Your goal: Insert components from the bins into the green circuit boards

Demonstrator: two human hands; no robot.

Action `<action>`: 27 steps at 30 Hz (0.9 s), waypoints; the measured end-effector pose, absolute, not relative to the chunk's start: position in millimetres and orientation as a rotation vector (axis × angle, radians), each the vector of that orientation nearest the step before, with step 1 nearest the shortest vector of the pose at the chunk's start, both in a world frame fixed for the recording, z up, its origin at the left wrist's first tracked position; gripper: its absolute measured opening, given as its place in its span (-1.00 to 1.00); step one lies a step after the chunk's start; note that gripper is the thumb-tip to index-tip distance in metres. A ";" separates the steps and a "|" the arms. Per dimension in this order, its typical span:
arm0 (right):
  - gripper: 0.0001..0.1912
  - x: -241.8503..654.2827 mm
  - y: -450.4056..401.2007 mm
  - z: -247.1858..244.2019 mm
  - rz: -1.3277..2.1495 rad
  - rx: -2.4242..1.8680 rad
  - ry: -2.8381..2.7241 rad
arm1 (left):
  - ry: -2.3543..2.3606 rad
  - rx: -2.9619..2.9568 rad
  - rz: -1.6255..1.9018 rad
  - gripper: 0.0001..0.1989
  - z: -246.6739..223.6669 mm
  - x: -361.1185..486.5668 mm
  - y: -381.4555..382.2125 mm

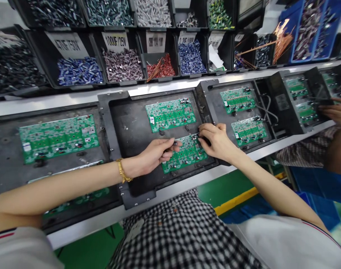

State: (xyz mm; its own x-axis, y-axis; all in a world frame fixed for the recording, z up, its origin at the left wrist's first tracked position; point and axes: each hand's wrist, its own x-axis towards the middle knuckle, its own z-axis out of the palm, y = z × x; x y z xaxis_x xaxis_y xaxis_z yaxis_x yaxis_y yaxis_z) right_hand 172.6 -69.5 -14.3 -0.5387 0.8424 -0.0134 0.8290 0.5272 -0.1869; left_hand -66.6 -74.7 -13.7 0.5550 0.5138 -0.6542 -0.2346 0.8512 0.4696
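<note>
Over the left part of the lower green circuit board (pixel 184 157), my left hand (pixel 156 154) pinches a small dark component (pixel 175 143) between thumb and fingertips. My right hand (pixel 216 140) is at the board's upper right corner, fingers curled and pressed together; whatever they hold is too small to name. The upper circuit board (pixel 170 115) lies just behind, in the same black tray (pixel 131 130). Both boards carry small black parts near their upper right corners.
Black bins of blue capacitors (pixel 79 71), mauve capacitors (pixel 122 65) and red parts (pixel 166 66) stand behind the trays. Neighbouring trays hold more boards (pixel 58 138) left and right (pixel 237 100). Another person's hand (pixel 337 112) works at the far right.
</note>
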 end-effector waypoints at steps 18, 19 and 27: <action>-0.93 173.5 -69.2 -16.2 0.283 -1.477 -2.615 | 1.023 2.069 0.565 -0.73 8.4 -145.1 -103.3; -0.93 173.4 -69.0 -16.4 0.279 -1.465 -2.622 | 0.931 2.176 0.579 -0.74 5.4 -150.7 -109.0; -0.90 199.2 -64.1 -20.4 0.178 -1.378 -2.689 | 1.042 2.025 0.519 -0.70 -4.5 -118.9 -119.1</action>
State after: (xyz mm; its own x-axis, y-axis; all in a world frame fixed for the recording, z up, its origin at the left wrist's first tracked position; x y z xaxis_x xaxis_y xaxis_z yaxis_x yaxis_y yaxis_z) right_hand 199.2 -64.1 -20.4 -0.5802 0.8130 0.0488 0.7996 0.5799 -0.1562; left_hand -118.9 -119.1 -4.5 0.5795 0.8149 0.0043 0.4941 -0.3556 0.7933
